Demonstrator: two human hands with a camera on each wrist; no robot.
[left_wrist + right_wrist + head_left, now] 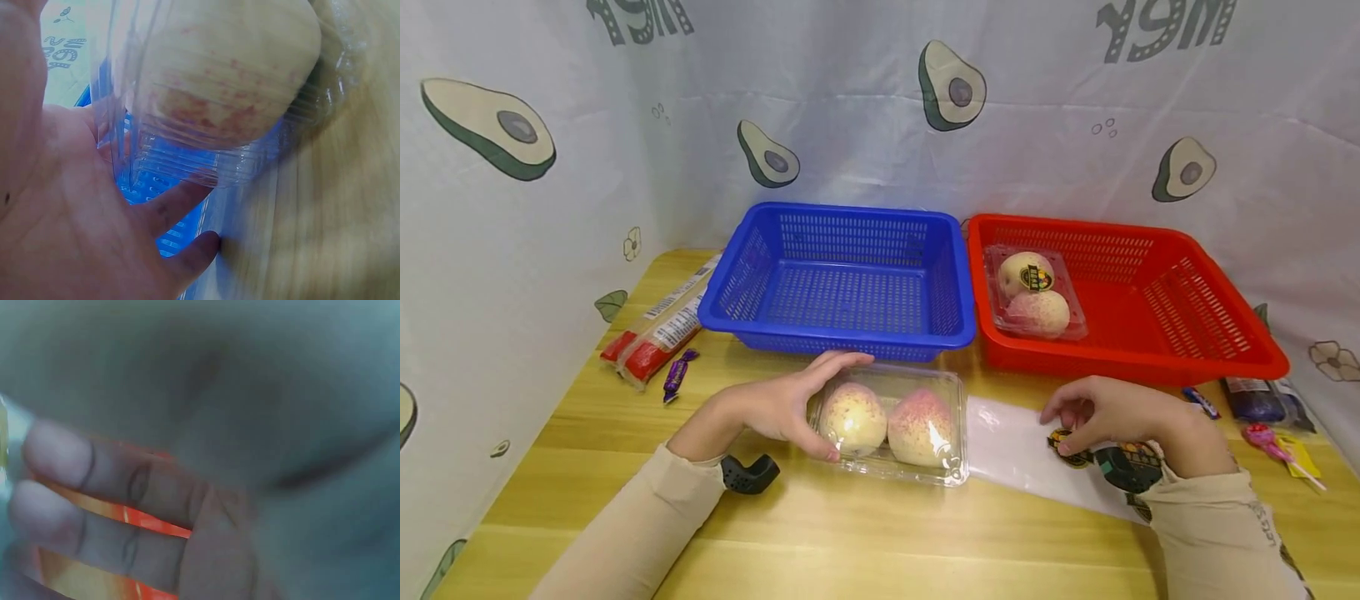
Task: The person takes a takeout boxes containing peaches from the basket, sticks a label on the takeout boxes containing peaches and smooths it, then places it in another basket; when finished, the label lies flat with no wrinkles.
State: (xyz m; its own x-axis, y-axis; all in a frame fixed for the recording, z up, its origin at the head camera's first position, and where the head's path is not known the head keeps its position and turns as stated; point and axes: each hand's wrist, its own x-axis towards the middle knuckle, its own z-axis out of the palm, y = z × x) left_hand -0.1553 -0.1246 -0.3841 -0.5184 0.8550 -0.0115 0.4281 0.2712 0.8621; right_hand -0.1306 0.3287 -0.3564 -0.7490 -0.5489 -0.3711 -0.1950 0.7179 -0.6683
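Note:
My left hand (801, 408) grips the left end of a clear plastic clamshell box (958, 425), thumb along the near side and fingers at the far side. Two pink-and-cream peaches (853, 419) sit inside; in the left wrist view one peach (231, 69) shows through the plastic. My right hand (1120, 412) is over a white sticker sheet (1007, 433), index finger and thumb spread apart. The thumb tip is right at a round black-and-gold sticker (1070, 450). In the right wrist view, two fingers (106, 469) stretch sideways below a blurred area.
Behind the box stands a blue basket (835, 340). Beside it, a red basket (1120, 371) contains another clamshell of peaches (1033, 292). Red-ended packets (658, 333) and a purple candy (676, 375) lie left; a pink lollipop (1262, 437) and dark packet (1255, 400) lie right.

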